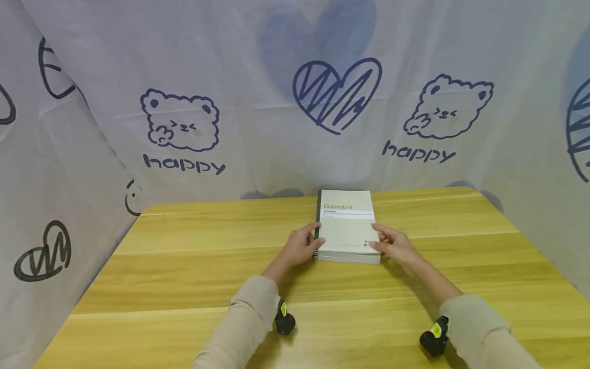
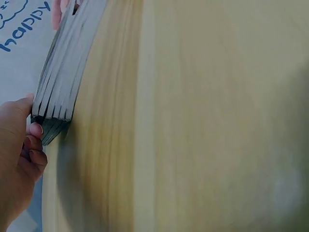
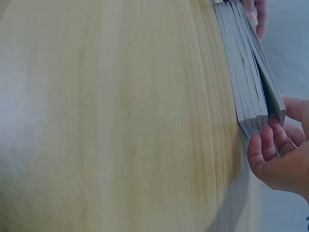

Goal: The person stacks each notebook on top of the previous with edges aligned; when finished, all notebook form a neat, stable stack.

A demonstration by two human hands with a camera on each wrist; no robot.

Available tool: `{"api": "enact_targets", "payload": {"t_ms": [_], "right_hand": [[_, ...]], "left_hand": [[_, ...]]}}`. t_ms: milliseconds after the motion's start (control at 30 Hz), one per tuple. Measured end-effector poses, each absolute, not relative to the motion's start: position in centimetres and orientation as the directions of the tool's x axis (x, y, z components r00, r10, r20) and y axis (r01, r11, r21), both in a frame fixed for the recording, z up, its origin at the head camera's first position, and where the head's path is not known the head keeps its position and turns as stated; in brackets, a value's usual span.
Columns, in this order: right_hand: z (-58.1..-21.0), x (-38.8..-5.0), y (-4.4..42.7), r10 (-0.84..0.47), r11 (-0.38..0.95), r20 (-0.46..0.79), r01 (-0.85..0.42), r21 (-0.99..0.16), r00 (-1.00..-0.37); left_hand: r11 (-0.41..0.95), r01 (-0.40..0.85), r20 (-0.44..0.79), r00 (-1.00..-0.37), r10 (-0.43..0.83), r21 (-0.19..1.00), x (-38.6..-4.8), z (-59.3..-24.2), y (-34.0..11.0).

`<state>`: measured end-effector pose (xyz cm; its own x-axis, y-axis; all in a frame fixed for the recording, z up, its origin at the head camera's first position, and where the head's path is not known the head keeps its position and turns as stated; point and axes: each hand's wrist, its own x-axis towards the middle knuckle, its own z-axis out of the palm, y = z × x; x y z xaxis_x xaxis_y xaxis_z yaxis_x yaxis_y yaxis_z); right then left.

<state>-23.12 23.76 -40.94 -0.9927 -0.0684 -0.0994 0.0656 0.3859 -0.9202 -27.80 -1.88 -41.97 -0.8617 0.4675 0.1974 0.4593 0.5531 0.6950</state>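
A stack of notebooks (image 1: 348,258) lies near the table's far edge, dark spines to the left. The top notebook (image 1: 345,225) has a pale cover with "Gambit" and ruled lines on it. My left hand (image 1: 298,247) pinches its left side, the thumb on the cover and fingers at the spine. At the opposite side, my right hand (image 1: 397,248) pinches the near right corner. In the right wrist view, a narrow gap separates the top notebook (image 3: 270,82) from those below, and my right fingertips (image 3: 268,140) touch the stack's side.
The wood-grain table (image 1: 184,271) spreads around the stack. Behind it hangs a white cloth (image 1: 258,133) with bear and heart drawings, which also covers the left and right sides. A black device (image 1: 285,320) is at the left cuff and another black device (image 1: 435,338) at the right.
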Motion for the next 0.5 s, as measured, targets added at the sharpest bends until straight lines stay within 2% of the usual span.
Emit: {"api": "enact_targets", "payload": {"t_ms": [500], "right_hand": [[-41.15, -23.07, 23.59, -0.055, 0.374, -0.109, 0.081, -0.924, -0.992]], "left_hand": [[0.557, 0.499, 0.242, -0.848, 0.471, 0.664, -27.53, -42.05, -1.83]]}}
